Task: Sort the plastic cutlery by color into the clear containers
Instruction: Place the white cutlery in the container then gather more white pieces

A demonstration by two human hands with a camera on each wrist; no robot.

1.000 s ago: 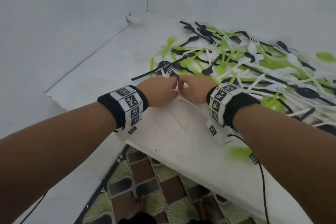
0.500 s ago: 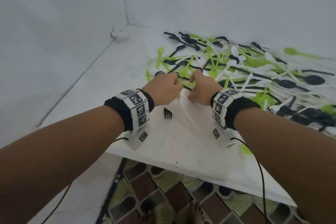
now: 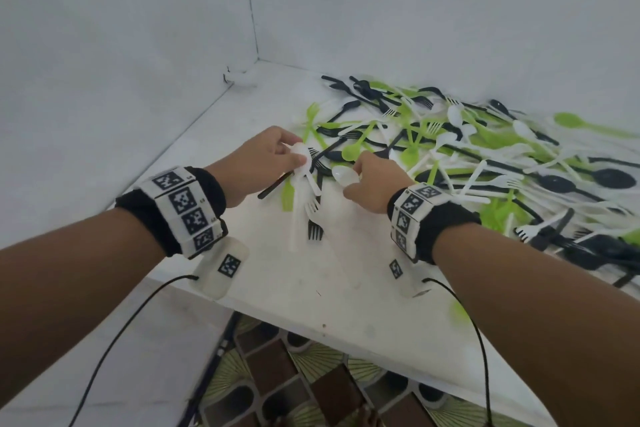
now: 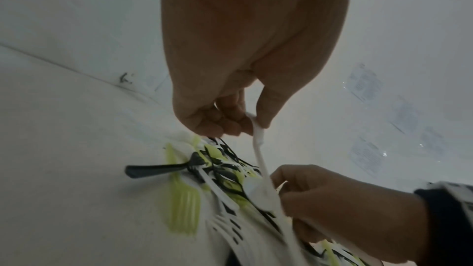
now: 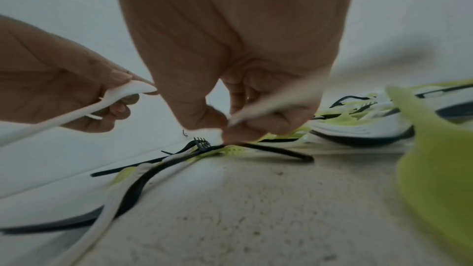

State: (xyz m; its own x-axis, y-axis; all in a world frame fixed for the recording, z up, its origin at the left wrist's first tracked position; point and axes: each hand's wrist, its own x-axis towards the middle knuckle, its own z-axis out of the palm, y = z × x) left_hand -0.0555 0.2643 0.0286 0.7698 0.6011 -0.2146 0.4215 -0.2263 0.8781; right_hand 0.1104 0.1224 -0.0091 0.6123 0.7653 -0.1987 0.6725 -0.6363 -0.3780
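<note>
Both hands have come apart since half a second back, when they were bunched together over something pale at the near side of the desk (image 3: 277,291); now each has lifted away with white cutlery in it.

Left hand (image 3: 263,159): its fingers (image 4: 225,122) are curled and pinching the bowl end of a white spoon (image 4: 258,149), handle trailing down toward the other hand. Right hand (image 3: 374,180): its fingers (image 5: 245,128) are closed on white pieces too, with a spoon bowl (image 3: 344,174) showing at the thumb in the head view. How many pieces it holds, I cannot tell; the right wrist view smears them into streaks.

As for progress, I'd call this very early. A big mixed pile (image 3: 485,163) of black, green and white forks and spoons sprawls across the far right of the desk, colours thoroughly tangled. A few strays lie just beneath the hands: a black fork (image 3: 315,230), a green piece (image 3: 286,192), a white fork (image 3: 312,207). Nothing looks sorted yet, and nearly everything is left to do.

Now the awkward part: no clear containers show in any view. They may sit outside the frame, so where this white handful is bound cannot be said. The pile runs off the right edge of the head view, so its full extent is cut off, and the wrists hide part of the desk in front.
</note>
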